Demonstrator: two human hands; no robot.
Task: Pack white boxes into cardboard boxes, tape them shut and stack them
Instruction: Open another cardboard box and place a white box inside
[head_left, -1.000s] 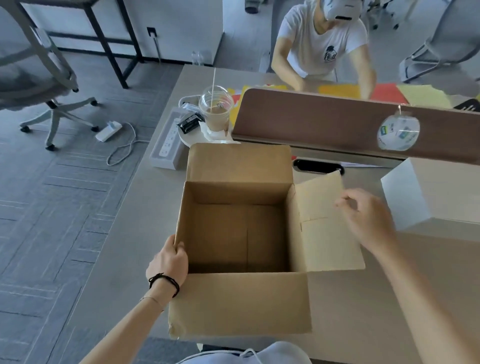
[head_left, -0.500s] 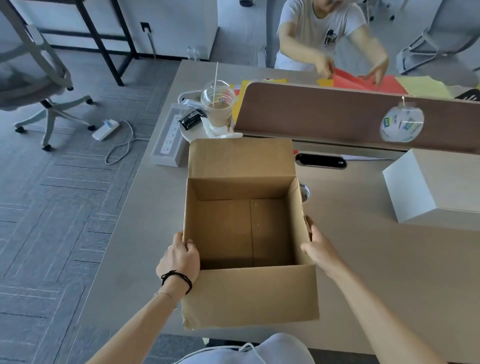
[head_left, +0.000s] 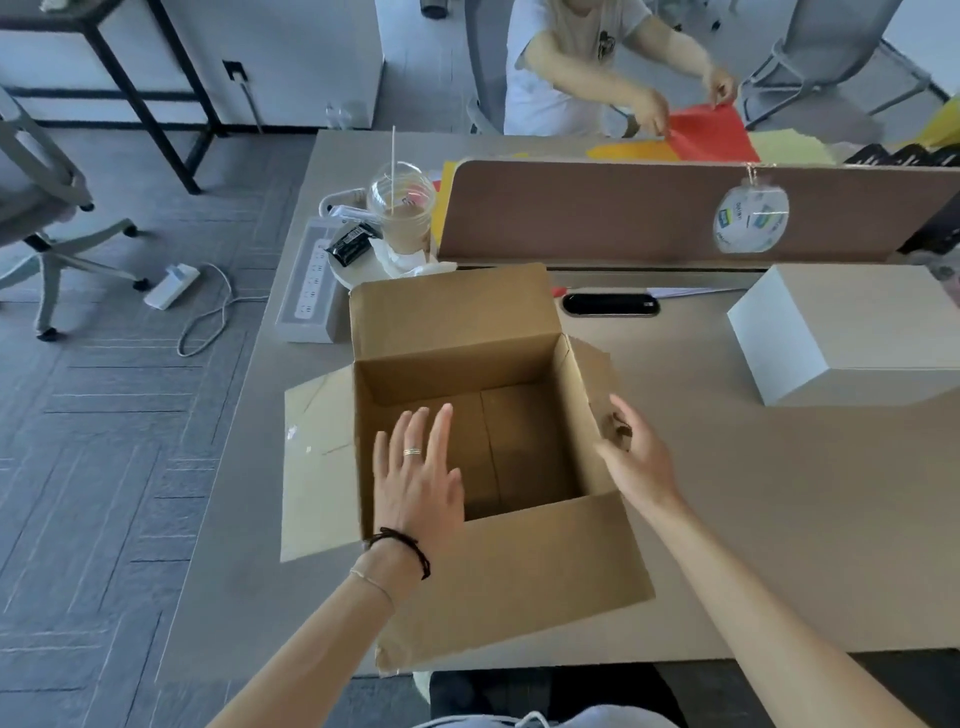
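Note:
An open, empty cardboard box (head_left: 519, 561) stands on the desk in front of me, its four flaps folded outward. My left hand (head_left: 415, 473) hovers flat over the box's left inside wall, fingers spread, holding nothing. My right hand (head_left: 631, 457) presses against the right flap from outside, fingers apart. A white box (head_left: 852, 332) rests on the desk to the far right, apart from both hands.
A brown desk divider (head_left: 623, 213) runs behind the box. A plastic drink cup with a straw (head_left: 401, 213), a power strip (head_left: 309, 286) and a black desk grommet (head_left: 610, 304) lie at the back. Another person handles red paper (head_left: 711, 132) across the divider. An office chair stands left.
My left hand let go of the box's left wall and now hovers open over the inside. The left flap has dropped outward. My right hand stays at the right flap.

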